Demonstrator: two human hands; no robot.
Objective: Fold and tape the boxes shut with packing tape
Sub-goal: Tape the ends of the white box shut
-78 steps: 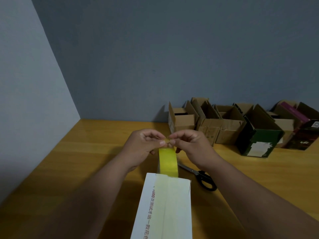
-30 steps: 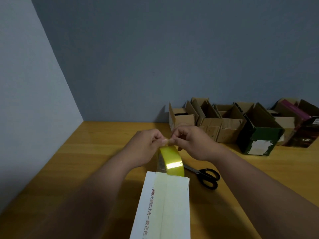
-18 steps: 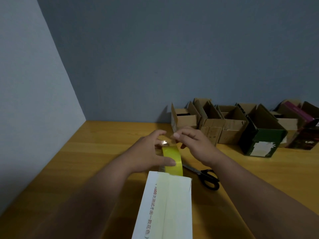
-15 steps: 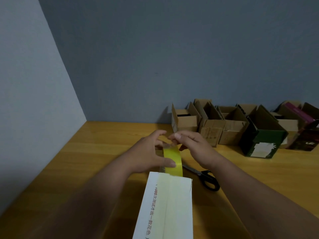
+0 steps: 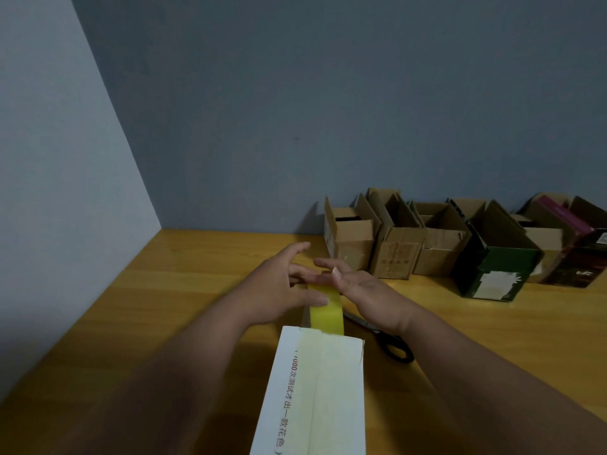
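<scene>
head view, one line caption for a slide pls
Left hand holds a yellow tape roll at the far end of a white box; right hand open beside it.

Yellow packing tape roll (image 5: 325, 310) held over white rectangular cardboard box (image 5: 315, 395)

The roll was gripped by the left hand (image 5: 279, 293); the right hand (image 5: 364, 293) was spread beside it.

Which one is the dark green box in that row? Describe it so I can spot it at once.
Follow the wooden table to the row of open boxes against the back wall. The dark green box stands right of the plain brown cartons, nearer the camera. Only it has a torn white label on its green front.
</scene>
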